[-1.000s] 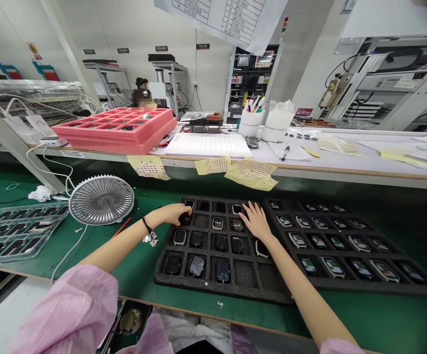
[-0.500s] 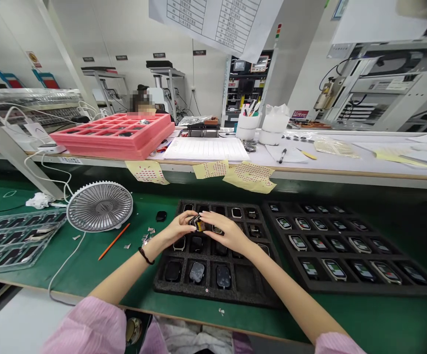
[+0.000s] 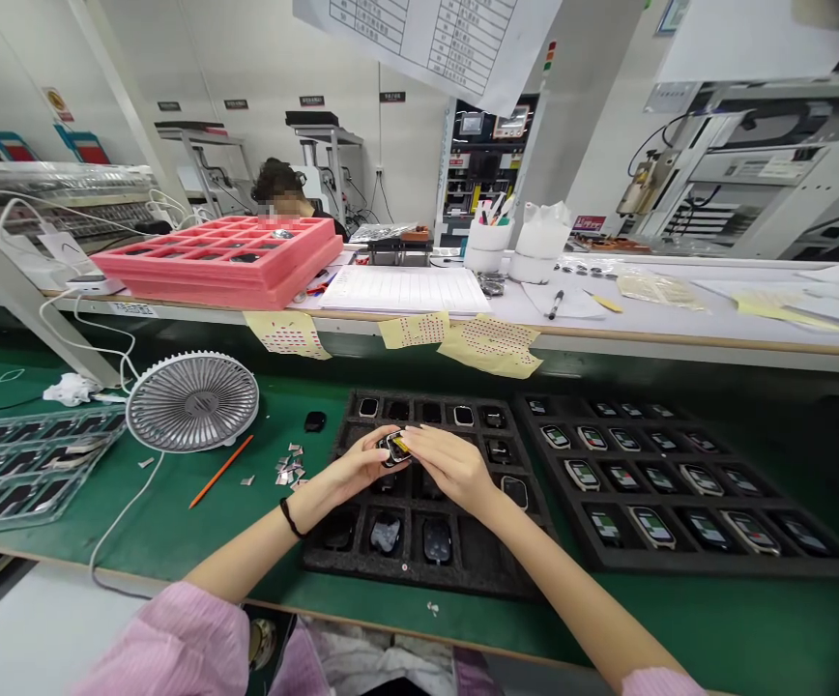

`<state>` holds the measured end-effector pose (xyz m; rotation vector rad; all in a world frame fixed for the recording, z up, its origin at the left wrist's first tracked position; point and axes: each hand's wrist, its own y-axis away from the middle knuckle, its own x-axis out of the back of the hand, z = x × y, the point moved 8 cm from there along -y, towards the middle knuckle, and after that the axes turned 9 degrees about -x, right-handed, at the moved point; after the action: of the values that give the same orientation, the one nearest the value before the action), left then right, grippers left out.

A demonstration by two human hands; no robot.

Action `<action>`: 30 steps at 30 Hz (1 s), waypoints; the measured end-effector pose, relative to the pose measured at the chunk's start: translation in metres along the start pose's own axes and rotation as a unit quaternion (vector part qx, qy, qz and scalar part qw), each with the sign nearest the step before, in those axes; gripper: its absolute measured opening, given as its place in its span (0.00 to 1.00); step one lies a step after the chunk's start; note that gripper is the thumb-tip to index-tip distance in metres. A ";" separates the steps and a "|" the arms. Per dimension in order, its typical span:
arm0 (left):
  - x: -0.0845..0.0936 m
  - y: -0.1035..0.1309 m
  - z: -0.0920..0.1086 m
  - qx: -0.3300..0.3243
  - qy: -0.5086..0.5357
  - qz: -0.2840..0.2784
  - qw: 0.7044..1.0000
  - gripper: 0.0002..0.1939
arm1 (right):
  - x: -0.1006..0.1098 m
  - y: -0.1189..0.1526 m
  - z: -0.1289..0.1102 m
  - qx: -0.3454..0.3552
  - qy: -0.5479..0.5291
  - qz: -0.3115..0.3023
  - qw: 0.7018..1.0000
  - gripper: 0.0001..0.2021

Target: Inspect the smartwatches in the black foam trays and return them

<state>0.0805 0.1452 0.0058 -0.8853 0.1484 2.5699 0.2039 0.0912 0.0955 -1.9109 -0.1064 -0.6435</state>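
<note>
Left hand [image 3: 357, 466] pinches a glossy, rounded watch case [image 3: 393, 449] above the rough foam tray [image 3: 434, 574], the side with its yellow piece [image 3: 402, 445] tilted upward, long axis unclear; right hand [image 3: 459, 469] bunches its fingers alongside, grip unreadable!

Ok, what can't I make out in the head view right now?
- Head view: part of the held device, covered by fingers of the left hand and right hand.
- Head view: several compartments of the foam tray below, behind hands and forearms.
- Head view: hanging sheet, print too small, top cut off.
- Head view: clear tray, cut by the left edge.
</note>
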 end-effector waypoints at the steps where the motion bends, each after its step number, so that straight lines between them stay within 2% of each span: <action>1: 0.000 0.001 -0.002 0.003 0.009 0.010 1.000 0.23 | 0.001 0.000 -0.001 0.005 0.004 0.005 1.000 0.24; 6: 0.003 0.004 -0.013 0.009 0.050 0.087 0.995 0.14 | 0.000 -0.002 -0.011 -0.004 0.029 0.006 1.000 0.25; 10: -0.001 0.004 -0.019 0.013 0.059 0.108 0.992 0.07 | -0.002 -0.001 -0.019 0.000 0.088 0.031 0.996 0.31; 14: -0.012 0.005 -0.022 0.025 0.072 0.115 0.990 0.07 | -0.004 0.002 -0.016 -0.016 0.123 0.069 0.990 0.32; 19: -0.024 0.008 -0.017 0.016 0.093 0.141 0.985 0.08 | -0.003 0.002 -0.014 -0.014 0.111 0.095 0.989 0.31; 23: -0.023 0.008 -0.012 -0.001 0.073 0.159 0.985 0.09 | -0.005 -0.005 -0.013 -0.037 0.113 0.080 0.990 0.28; 25: -0.016 0.008 -0.007 -0.008 0.065 0.165 0.984 0.09 | -0.007 -0.008 -0.014 -0.057 0.114 0.050 0.991 0.27; 27: -0.004 0.008 0.008 -0.034 0.038 0.161 0.986 0.11 | -0.010 -0.007 -0.018 -0.068 0.104 0.011 0.992 0.27; 28: 0.003 0.008 0.020 -0.053 0.002 0.150 0.987 0.14 | -0.010 -0.004 -0.020 -0.072 0.097 -0.008 0.993 0.28; 30: 0.015 0.010 0.050 -0.084 -0.135 0.108 0.981 0.23 | -0.008 0.007 -0.024 -0.087 0.085 -0.033 0.992 0.29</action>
<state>0.0376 0.1529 0.0355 -0.5954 -0.0560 2.9097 0.1901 0.0694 0.0928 -2.0169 -0.0043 -0.8809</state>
